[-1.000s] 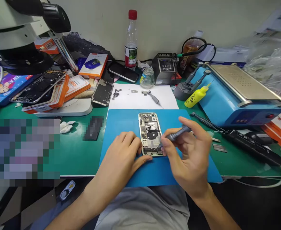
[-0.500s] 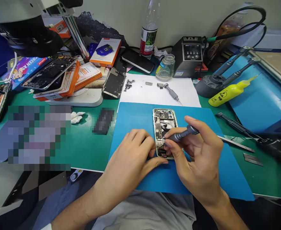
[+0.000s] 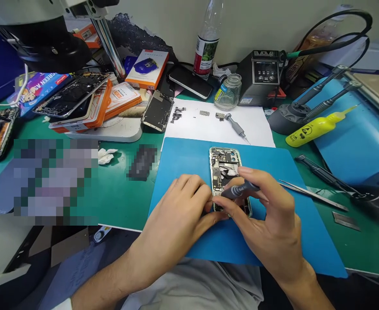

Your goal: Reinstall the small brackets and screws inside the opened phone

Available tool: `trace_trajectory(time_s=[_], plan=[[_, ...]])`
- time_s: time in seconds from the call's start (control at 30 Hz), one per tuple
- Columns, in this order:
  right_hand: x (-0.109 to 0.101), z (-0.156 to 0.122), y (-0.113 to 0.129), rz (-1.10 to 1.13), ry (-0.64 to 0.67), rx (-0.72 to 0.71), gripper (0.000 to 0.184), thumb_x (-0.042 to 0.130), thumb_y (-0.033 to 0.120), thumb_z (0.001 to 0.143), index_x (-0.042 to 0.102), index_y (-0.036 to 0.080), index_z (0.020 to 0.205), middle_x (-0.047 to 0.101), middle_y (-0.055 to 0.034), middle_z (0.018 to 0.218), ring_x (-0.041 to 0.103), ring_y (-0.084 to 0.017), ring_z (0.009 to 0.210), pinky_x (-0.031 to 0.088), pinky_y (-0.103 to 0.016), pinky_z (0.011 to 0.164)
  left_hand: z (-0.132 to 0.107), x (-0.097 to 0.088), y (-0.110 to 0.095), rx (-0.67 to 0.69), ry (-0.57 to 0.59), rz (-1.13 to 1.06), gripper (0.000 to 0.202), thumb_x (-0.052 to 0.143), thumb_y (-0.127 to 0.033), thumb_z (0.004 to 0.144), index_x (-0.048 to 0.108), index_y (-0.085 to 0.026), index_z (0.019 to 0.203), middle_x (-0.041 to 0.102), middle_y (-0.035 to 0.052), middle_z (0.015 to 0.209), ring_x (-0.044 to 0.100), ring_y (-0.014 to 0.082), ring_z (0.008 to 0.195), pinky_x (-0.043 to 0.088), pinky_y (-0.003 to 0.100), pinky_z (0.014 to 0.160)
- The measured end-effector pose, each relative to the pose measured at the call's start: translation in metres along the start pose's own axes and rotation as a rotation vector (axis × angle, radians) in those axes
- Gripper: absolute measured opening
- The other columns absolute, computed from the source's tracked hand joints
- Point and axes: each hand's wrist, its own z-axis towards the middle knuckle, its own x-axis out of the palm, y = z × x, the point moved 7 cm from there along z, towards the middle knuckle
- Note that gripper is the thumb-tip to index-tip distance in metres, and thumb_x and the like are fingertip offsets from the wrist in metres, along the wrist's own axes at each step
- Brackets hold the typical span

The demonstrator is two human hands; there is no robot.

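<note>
An opened smartphone [image 3: 220, 170], its inner boards bare, lies on the blue mat [image 3: 183, 159]. My left hand [image 3: 179, 211] is closed around the phone's lower left edge, with fingers curled and the thumb along the bottom. In my right hand [image 3: 270, 219] is a grey screwdriver [image 3: 239, 189], pinched between thumb and fingers and slanted over the phone's lower half. Its tip is hidden by my fingers. A second screwdriver [image 3: 236, 125] rests on the white paper [image 3: 189, 129] beyond the phone, near small metal parts [image 3: 204, 113].
Tweezers [image 3: 318, 196] and a flat metal blade [image 3: 346, 221] lie to the right. Behind them are a yellow bottle [image 3: 317, 129] and a tool stand [image 3: 288, 116]. A glass jar [image 3: 228, 92] stands at the back. Boxes and phone parts crowd the left under a microscope [image 3: 50, 43].
My right hand has moved slightly left and the screwdriver now leans lower, nearer to level. More of the tweezers shows. My left hand keeps its hold on the phone. The whole view has shifted a little.
</note>
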Motion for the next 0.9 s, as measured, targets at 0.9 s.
trace_trajectory(time_s=[0.9], plan=[[-0.001, -0.010, -0.012, 0.156, -0.083, 0.232, 0.077, 0.069, 0.007, 0.093, 0.040, 0.031, 0.160, 0.067, -0.0099, 0.136, 0.074, -0.019, 0.101, 0.066, -0.032, 0.074, -0.001, -0.003, 0.003, -0.010, -0.060, -0.066, 0.008, 0.059, -0.032, 0.107, 0.060, -0.025, 0.112, 0.066, -0.0008, 0.116, 0.056, 0.0204, 0.114, 0.046, 0.038, 0.098]])
